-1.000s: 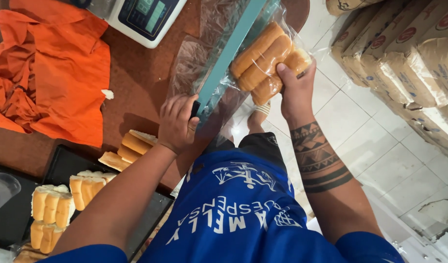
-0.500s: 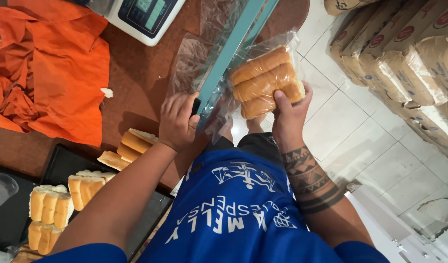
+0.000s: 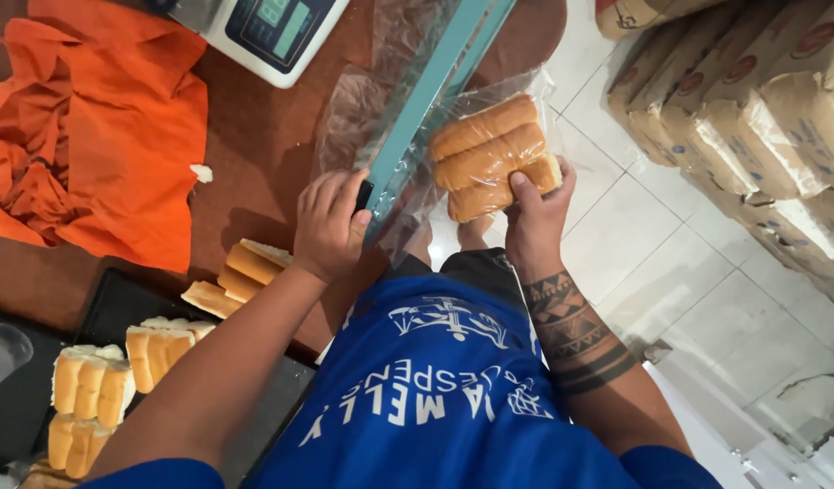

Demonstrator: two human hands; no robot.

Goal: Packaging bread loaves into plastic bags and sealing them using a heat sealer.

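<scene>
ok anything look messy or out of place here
A small white crumb lies loose on the brown table, beside the crumpled orange cloth. A few bread rolls sit off the black tray, on the table's edge.

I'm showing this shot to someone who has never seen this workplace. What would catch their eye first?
Probably the clear bag of bread rolls at top centre, held from below by the right hand, next to the long teal sealer bar that the left hand presses down. After that, the bright orange cloth spread over the brown table at left, and the stacked paper sacks at upper right.
</scene>
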